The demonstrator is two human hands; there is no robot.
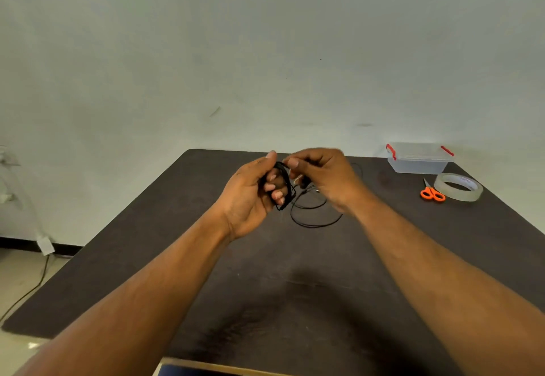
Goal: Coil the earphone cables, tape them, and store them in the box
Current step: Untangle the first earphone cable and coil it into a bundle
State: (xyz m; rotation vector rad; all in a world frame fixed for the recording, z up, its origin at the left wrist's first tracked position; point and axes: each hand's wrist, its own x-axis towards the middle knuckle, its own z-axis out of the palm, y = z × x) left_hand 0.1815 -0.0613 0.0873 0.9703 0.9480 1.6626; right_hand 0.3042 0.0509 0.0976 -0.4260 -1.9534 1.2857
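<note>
Left hand [250, 195] grips the coiled earphone cable [284, 186] (black), right hand [321, 175] pinches its strand

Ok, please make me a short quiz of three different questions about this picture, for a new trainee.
1. True or false: the left hand holds a coil of black earphone cable.
2. Which item lies nearest the clear storage box? A) the roll of clear tape B) the loose cable loops on the table
3. Fill in: the scissors have ____ handles.

Key: 1. True; the right hand pinches the cable beside the coil. 2. A. 3. Orange.
</note>
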